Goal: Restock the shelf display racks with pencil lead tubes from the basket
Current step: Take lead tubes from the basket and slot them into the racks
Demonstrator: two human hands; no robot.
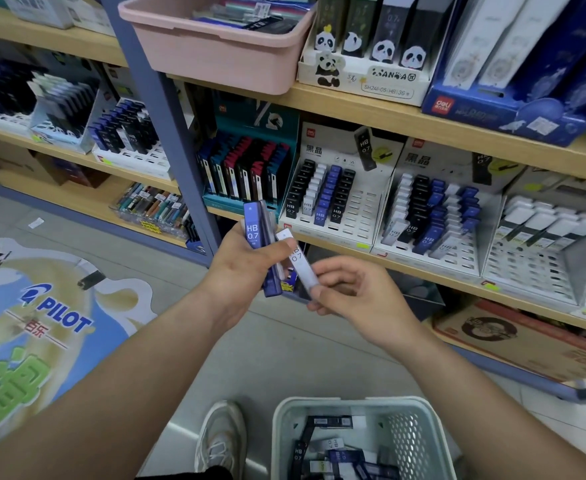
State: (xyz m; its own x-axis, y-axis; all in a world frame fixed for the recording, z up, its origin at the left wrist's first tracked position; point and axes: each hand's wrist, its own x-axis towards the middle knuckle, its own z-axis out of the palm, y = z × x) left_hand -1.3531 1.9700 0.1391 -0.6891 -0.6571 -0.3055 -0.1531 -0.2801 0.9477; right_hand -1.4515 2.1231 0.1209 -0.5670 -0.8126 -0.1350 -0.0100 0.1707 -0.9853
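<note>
My left hand (246,271) grips a small bunch of pencil lead tubes, with a blue HB 0.7 tube (254,230) at the front. A white HB 0.7 tube (301,266) sticks out of the bunch, and my right hand (357,292) pinches its lower end. Both hands hover in front of the white display rack (364,209), which holds rows of black, white and blue tubes. A second white rack (457,252) stands to its right. The pale green basket (284,424) sits low in the view with several more tubes (336,459) inside.
A pink tub (215,53) stands on the upper shelf beside panda-printed boxes (364,64). A teal display (246,174) with dark cases stands left of the racks. A blue shelf post (170,126) runs down. My shoe (222,438) rests beside the basket.
</note>
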